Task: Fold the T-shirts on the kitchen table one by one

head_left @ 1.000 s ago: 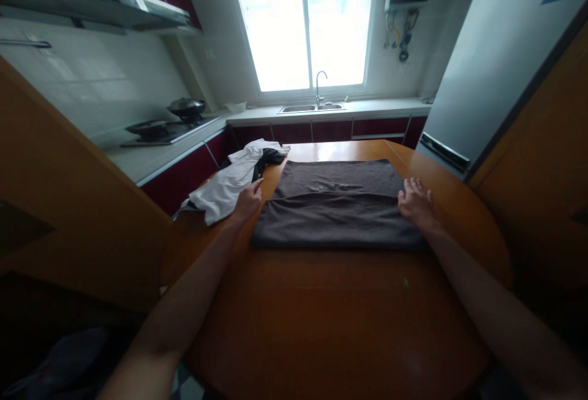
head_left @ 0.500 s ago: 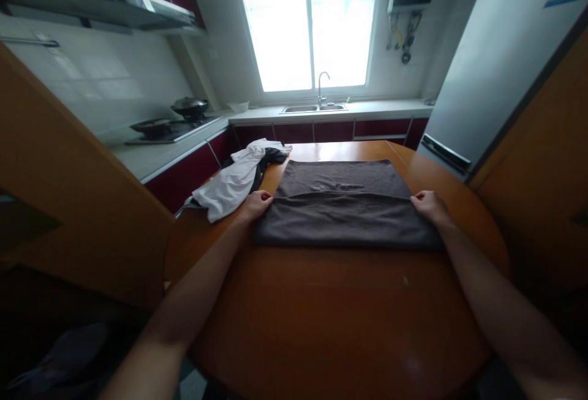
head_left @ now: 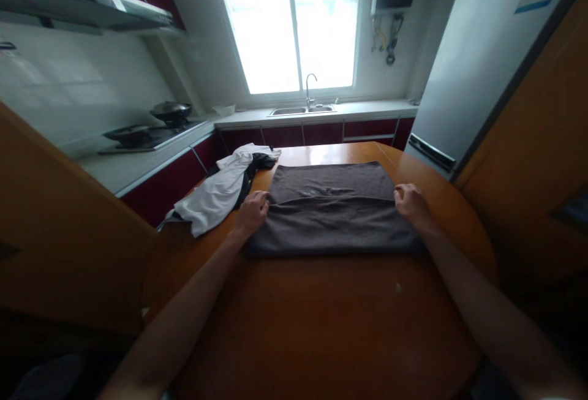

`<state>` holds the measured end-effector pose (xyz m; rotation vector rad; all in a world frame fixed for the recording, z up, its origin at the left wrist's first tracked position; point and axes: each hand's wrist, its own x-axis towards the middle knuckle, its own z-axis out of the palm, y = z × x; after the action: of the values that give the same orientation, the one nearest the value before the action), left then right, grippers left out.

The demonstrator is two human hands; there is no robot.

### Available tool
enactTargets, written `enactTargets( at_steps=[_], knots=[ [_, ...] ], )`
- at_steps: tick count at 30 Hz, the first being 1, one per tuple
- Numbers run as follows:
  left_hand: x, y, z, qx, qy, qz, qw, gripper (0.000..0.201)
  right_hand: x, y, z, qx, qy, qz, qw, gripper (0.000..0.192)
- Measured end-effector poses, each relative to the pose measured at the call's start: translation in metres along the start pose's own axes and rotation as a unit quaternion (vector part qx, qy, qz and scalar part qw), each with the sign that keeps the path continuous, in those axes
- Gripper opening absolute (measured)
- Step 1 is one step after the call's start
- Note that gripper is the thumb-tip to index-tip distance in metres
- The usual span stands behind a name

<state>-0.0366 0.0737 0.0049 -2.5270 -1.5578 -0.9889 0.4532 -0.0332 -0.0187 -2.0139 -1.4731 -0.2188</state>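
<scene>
A dark grey piece of clothing [head_left: 335, 228] lies spread on the wooden table in front of me, its near part folded over so that a crosswise edge runs across its middle. A small glossy print shows just beyond that edge. My left hand [head_left: 252, 209] is closed at the left end of the edge, thumb and fingers pinching the fabric. At the opposite end, my right hand [head_left: 411, 203] pinches the cloth in the same way. To the left of my left hand lies a crumpled white and black garment [head_left: 220, 188].
The round-ended wooden table [head_left: 321, 320] fills the foreground. Beyond it are a counter with a sink [head_left: 301, 109] and a stove with a lidded pan [head_left: 169, 112] at left. A fridge [head_left: 473, 51] stands at right, and wooden door panels flank both sides.
The whole view has swung slightly to the right, so the scene sits further left. Both hands keep hold of the same fold edge, and the cloth lies nearly as before.
</scene>
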Motion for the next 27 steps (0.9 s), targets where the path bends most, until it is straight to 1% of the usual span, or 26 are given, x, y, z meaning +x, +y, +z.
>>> enactTargets(
  at_steps=[1,2,4,6,7,8,9,10,13,15,18,20,21,23,25,27],
  knots=[
    [-0.002,0.012,0.004,-0.011,-0.017,0.036,0.999,0.04,-0.004,-0.015,0.002,0.018,-0.009,-0.036,0.999,0.041],
    [-0.005,0.023,0.009,-0.021,-0.046,0.065,0.997,0.043,-0.009,-0.03,0.006,0.031,-0.027,-0.071,0.997,0.043],
    [-0.012,0.043,0.021,-0.017,-0.129,0.098,0.987,0.052,-0.019,-0.056,0.015,0.027,-0.087,-0.124,0.988,0.05],
    [-0.016,0.055,0.03,0.008,-0.218,0.098,0.971,0.061,-0.028,-0.072,0.023,-0.004,-0.177,-0.148,0.973,0.057],
    [-0.017,0.057,0.033,0.02,-0.253,0.091,0.963,0.064,-0.03,-0.076,0.026,-0.02,-0.22,-0.149,0.964,0.06],
    [-0.018,0.059,0.034,0.029,-0.277,0.084,0.957,0.066,-0.032,-0.078,0.028,-0.033,-0.253,-0.146,0.956,0.062],
    [-0.018,0.06,0.033,0.035,-0.286,0.079,0.954,0.066,-0.033,-0.078,0.028,-0.041,-0.272,-0.142,0.951,0.063],
    [-0.017,0.061,0.031,0.038,-0.283,0.078,0.955,0.066,-0.034,-0.079,0.028,-0.046,-0.276,-0.141,0.95,0.063],
    [-0.018,0.07,0.022,0.04,-0.243,0.1,0.964,0.063,-0.036,-0.083,0.025,-0.044,-0.239,-0.16,0.957,0.061],
    [-0.022,0.08,0.018,0.035,-0.233,0.127,0.963,0.062,-0.041,-0.091,0.023,-0.031,-0.226,-0.179,0.957,0.061],
    [-0.032,0.091,0.02,0.034,-0.267,0.147,0.952,0.064,-0.051,-0.104,0.023,-0.013,-0.266,-0.208,0.941,0.063],
    [-0.037,0.094,0.025,0.038,-0.292,0.145,0.945,0.065,-0.056,-0.109,0.022,-0.01,-0.294,-0.22,0.93,0.064],
    [-0.038,0.093,0.027,0.038,-0.298,0.143,0.943,0.065,-0.057,-0.111,0.021,-0.009,-0.297,-0.223,0.928,0.064],
    [-0.039,0.091,0.03,0.033,-0.296,0.141,0.944,0.064,-0.057,-0.11,0.019,-0.004,-0.277,-0.224,0.934,0.062],
    [-0.038,0.088,0.032,0.026,-0.29,0.14,0.946,0.064,-0.055,-0.105,0.017,0.001,-0.24,-0.22,0.946,0.06],
    [-0.038,0.088,0.032,0.02,-0.289,0.138,0.947,0.064,-0.052,-0.098,0.016,-0.002,-0.211,-0.2,0.957,0.059]
  ],
)
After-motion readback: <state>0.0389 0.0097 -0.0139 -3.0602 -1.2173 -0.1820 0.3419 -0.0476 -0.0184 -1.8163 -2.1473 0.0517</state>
